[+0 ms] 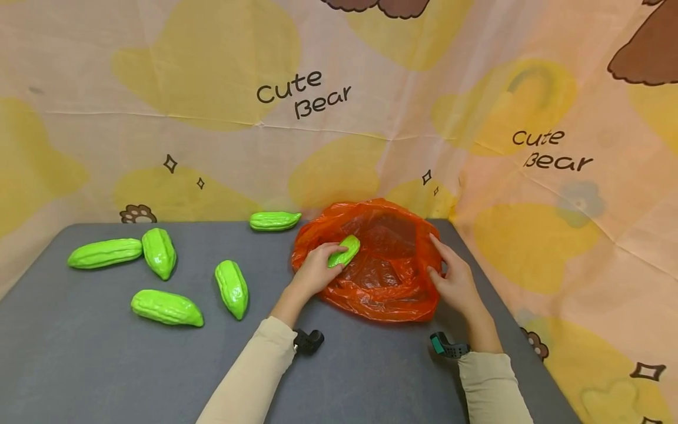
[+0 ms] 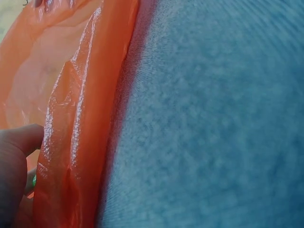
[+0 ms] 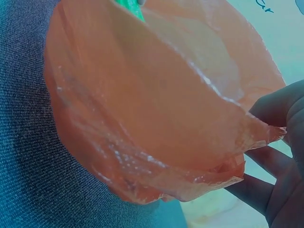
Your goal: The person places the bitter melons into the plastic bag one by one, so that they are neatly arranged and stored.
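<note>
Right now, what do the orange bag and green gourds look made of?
Orange bag: likely thin glossy plastic film; it is translucent and crinkled, with highlights.
Green gourds: perhaps plastic or painted foam, glossy; even colour and bright glints, core unclear.

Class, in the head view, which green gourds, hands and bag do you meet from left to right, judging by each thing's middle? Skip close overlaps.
Leftmost gourd → separate gourd pointing toward the viewer → gourd at the table's back edge → left hand → orange-red bag → right hand.

Gourds [image 1: 346, 251] bright green; bag [image 1: 371, 307] orange-red; tabletop [image 1: 371, 377] grey; backdrop [image 1: 222, 65] pink, yellow-blotched, black-lettered; sleeves [image 1: 253, 372] cream.
</note>
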Tool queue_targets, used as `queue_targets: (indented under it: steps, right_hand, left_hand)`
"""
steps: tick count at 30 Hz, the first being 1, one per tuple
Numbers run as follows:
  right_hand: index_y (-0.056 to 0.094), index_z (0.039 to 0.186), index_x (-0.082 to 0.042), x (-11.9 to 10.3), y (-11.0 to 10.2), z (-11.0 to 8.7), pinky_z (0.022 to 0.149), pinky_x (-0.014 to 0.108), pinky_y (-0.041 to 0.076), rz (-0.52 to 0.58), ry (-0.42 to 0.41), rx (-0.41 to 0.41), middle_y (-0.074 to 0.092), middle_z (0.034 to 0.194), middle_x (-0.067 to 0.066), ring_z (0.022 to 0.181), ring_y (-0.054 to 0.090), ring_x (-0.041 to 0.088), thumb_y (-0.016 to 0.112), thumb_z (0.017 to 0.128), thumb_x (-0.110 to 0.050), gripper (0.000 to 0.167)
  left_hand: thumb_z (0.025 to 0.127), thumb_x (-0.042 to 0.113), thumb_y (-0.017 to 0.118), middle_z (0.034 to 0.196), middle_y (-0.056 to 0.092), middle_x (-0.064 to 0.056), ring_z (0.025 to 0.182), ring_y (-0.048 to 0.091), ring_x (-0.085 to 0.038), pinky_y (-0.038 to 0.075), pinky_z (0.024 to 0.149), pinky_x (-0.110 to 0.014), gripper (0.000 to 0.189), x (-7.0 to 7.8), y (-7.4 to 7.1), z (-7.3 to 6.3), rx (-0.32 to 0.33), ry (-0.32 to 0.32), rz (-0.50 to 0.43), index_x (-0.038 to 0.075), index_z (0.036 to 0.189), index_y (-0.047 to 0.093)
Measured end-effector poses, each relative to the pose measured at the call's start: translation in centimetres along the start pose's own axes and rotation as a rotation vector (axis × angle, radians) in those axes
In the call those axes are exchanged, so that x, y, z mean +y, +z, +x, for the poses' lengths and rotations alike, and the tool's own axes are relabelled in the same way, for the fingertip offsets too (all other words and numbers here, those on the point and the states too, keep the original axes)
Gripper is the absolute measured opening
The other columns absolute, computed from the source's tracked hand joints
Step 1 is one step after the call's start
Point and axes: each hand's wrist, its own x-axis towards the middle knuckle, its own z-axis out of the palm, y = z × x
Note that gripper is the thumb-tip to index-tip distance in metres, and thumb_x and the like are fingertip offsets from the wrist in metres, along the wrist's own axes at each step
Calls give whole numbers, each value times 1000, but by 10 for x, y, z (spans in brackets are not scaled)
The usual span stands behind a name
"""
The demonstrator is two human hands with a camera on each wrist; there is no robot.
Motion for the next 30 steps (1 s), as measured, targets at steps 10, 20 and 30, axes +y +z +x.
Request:
queue_targets:
  steps: [10, 20, 30]
  right_hand:
    - [41, 156, -15, -1, 1, -2, 48, 24, 47, 15, -8, 2, 56, 145, 19, 91, 59, 24, 66, 88, 7, 76]
    - [41, 156, -15, -3, 2, 0, 50, 23, 49, 20, -4, -6, 56, 145, 19, 95, 61, 26, 67, 89, 6, 75]
    - [41, 156, -17, 0, -1, 1, 50, 21, 49, 24, 6, 2, 55, 147, 20, 107, 64, 36, 68, 89, 5, 76]
  left_hand:
    - [94, 13, 70, 149, 55, -14, 140, 50, -33, 41, 117, -49, 41, -2, -1, -3, 1, 10, 17, 15, 135, 66]
    - [95, 20, 71, 147, 57, -10, 138, 53, -29, 44, 114, -48, 43, 1, -10, -7, 63, 61, 32, 15, 137, 64]
    - [96, 20, 69, 148, 55, -14, 141, 49, -32, 40, 117, -51, 38, 22, -40, -15, 51, 99, 4, 12, 134, 66]
